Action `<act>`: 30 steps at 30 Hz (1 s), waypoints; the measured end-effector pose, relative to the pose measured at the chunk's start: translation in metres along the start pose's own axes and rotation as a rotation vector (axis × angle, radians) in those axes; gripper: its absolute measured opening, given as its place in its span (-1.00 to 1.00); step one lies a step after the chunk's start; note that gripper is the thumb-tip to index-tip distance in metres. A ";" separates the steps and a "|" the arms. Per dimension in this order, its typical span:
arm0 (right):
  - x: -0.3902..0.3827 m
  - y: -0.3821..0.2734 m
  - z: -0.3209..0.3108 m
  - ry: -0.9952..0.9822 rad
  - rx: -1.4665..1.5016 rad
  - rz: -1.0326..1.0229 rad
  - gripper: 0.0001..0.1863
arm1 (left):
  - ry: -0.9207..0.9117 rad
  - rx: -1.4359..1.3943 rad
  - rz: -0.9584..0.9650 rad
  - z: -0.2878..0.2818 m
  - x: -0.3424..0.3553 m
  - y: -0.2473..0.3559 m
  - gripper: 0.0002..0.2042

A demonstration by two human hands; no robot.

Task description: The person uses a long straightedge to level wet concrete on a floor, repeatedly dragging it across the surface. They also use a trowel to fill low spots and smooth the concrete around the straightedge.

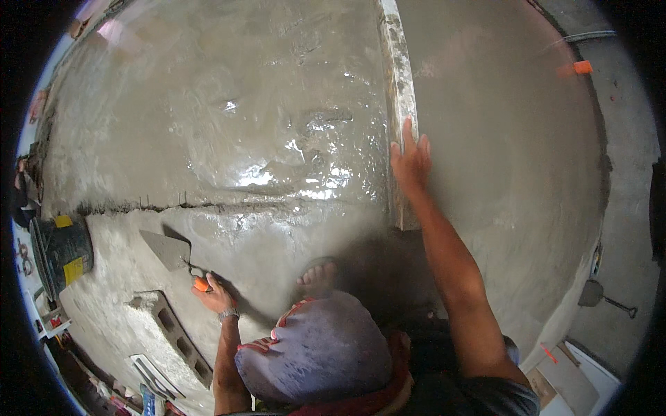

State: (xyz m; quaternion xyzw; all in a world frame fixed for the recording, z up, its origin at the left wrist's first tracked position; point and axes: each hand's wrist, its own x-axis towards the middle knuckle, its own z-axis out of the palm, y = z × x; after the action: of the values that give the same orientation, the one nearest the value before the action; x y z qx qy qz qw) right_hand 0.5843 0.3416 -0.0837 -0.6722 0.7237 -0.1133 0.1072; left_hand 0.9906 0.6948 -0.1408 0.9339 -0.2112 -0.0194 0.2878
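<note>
My left hand (pixel 216 295) is closed around the orange handle of a pointing trowel (pixel 166 248). The trowel's metal blade points up and left over the lighter grey floor. My right hand (pixel 413 165) straddles a long, mortar-smeared straightedge (pixel 399 66), thumb on its left side and fingers along its top and right. The straightedge lies lengthwise away from me on the grey surface. Left of it spreads wet, shiny mortar (pixel 229 132), with smoother, duller mortar (pixel 499 139) to its right. A patterned cloth cap covers part of the lower middle.
A hollow concrete block (pixel 170 333) lies beside my left forearm. Farther left stands a black bucket (pixel 64 253) with yellow patches. A rough ridge (pixel 146 206) edges the wet mortar. A bare foot (pixel 318 275) shows near the middle. A small shovel (pixel 592 293) lies at right.
</note>
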 end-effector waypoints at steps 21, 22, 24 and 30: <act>0.007 -0.001 0.012 0.044 -0.056 -0.065 -0.20 | -0.006 0.017 -0.056 -0.002 0.000 0.001 -0.52; 0.004 -0.001 0.011 0.022 -0.032 -0.065 -0.20 | -0.012 0.028 -0.064 -0.003 0.000 -0.004 -0.52; 0.006 -0.003 0.007 0.039 -0.020 -0.066 -0.19 | -0.033 0.042 -0.074 -0.003 -0.001 -0.001 -0.52; 0.022 -0.007 0.003 0.020 0.005 -0.046 -0.19 | -0.016 0.093 -0.093 0.003 -0.002 -0.002 -0.54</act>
State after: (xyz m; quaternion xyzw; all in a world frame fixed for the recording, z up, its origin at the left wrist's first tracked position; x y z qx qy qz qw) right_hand 0.5904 0.3193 -0.0842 -0.6871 0.7089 -0.1243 0.0989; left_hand 0.9886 0.6956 -0.1440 0.9549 -0.1705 -0.0302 0.2413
